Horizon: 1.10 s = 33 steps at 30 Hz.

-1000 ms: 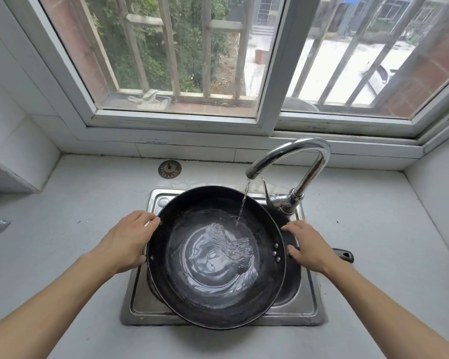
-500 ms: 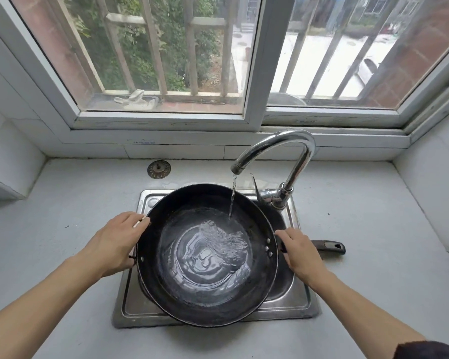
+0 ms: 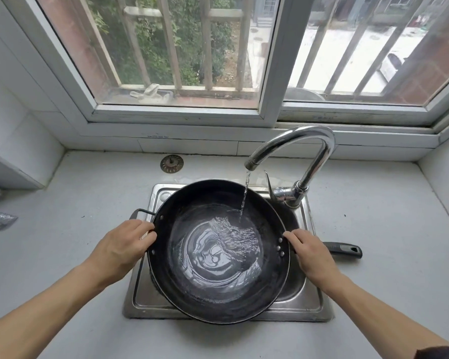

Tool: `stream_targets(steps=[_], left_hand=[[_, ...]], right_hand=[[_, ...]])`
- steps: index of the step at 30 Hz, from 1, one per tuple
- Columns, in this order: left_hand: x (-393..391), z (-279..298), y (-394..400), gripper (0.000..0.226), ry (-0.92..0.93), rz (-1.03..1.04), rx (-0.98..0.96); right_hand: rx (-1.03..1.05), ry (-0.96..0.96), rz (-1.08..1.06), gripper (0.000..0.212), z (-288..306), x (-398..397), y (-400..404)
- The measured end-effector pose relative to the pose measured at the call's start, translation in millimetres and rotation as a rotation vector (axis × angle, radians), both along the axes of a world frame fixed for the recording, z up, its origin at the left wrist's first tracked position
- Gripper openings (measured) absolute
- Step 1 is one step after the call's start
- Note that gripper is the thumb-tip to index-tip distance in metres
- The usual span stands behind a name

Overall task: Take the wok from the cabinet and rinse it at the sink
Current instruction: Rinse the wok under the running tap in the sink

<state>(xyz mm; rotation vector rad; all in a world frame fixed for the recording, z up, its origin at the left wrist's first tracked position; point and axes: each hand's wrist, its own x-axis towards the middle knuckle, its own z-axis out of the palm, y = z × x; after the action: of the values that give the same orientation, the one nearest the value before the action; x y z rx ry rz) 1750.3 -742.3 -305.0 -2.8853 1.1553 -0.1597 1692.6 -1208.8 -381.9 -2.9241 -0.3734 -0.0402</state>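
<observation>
The black wok (image 3: 218, 255) sits over the steel sink (image 3: 316, 304), covering most of the basin, with its near rim reaching past the sink's front edge. A thin stream from the tap (image 3: 306, 161) falls inside the wok's far right wall, and water ripples in the bottom. The left hand (image 3: 122, 247) curls its fingers round the small loop handle on the wok's left rim. The right hand (image 3: 309, 250) grips the long handle (image 3: 345, 249) just where it meets the right rim; the handle's black end lies out over the counter (image 3: 75, 229). Both forearms reach in from the near corners. The tap's base stands just behind the wok on the right, close to the rim. Bare counter spreads wide on both sides. A round drain strainer (image 3: 171, 164) lies behind the sink, under the window (image 3: 182, 47).
</observation>
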Motion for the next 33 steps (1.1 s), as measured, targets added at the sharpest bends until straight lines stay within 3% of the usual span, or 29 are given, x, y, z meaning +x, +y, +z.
stream_targets(steps=[9, 14, 19, 26, 33], left_hand=[[0.5, -3.4, 5.1, 0.033, -0.077, -0.154, 0.075], [-3.5, 2.6, 2.6, 0.041, -0.102, -0.196, 0.039], [2.7, 15.9, 4.4, 0.031, -0.072, -0.193, 0.035], [0.2, 29.0, 7.1, 0.036, -0.064, -0.131, -0.037], [1.4, 25.0, 5.8, 0.028, -0.136, -0.19, -0.005]], right_hand=[[0.019, -0.059, 0.088, 0.056, 9.8, 3.5, -3.6], [0.032, -0.088, 0.114, 0.047, 20.9, -0.5, -10.4], [0.059, -0.104, 0.123, 0.059, 33.1, 2.8, -18.0], [0.015, -0.232, 0.183, 0.04, 71.0, 0.3, -17.2], [-0.093, -0.242, 0.171, 0.051, 86.0, -5.0, -25.1]])
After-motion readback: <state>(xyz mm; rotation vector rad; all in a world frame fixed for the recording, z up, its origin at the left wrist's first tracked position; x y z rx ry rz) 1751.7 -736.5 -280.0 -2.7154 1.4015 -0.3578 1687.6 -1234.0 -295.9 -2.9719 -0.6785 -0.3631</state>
